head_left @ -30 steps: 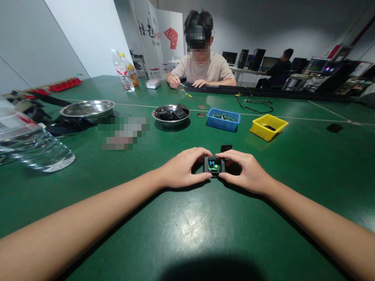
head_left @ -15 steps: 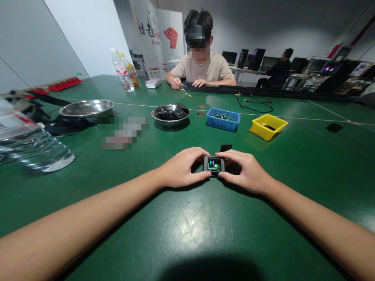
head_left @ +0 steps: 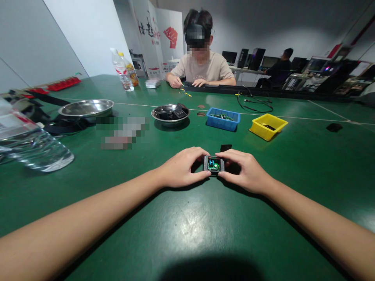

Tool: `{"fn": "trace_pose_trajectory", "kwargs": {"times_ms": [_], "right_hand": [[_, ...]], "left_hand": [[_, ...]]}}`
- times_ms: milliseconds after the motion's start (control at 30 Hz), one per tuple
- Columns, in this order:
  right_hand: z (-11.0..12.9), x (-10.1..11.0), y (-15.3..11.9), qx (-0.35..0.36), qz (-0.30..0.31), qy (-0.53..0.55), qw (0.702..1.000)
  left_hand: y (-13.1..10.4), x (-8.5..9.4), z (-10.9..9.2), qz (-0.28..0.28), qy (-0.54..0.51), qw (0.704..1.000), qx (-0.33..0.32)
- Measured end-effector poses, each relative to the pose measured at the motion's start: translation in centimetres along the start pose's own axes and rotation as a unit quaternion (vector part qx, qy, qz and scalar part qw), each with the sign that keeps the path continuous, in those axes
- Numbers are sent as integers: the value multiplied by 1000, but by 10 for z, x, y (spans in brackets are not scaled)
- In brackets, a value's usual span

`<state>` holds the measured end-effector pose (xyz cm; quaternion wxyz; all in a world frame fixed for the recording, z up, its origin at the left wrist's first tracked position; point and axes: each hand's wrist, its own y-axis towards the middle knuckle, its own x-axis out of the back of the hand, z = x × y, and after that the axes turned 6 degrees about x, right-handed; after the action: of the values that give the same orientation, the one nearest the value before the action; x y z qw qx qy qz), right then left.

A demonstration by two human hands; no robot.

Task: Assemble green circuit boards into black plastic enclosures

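Note:
A small black open-topped housing with a green circuit board inside is pinched between both hands over the green table. My left hand grips its left side with thumb and fingertips. On the opposite side, my right hand holds it the same way. Blue components stand on the board's left part. Just behind the right fingertips lies a flat black piece, partly hidden.
Beyond the hands stand a steel bowl with black parts, a blue bin of circuit boards and a yellow bin. Another steel bowl and a large water bottle are at left. A person sits opposite; a black cable lies near them.

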<state>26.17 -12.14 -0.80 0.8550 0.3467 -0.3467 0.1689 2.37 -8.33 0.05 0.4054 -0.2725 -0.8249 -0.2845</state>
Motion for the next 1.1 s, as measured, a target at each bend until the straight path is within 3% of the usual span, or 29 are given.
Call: {"fn": "trace_pose_trajectory", "kwargs": {"times_ms": [1100], "right_hand": [[0,0,1,-19,4,30,999]], "left_hand": [[2,0,1,17,-15,1000,13]]}}
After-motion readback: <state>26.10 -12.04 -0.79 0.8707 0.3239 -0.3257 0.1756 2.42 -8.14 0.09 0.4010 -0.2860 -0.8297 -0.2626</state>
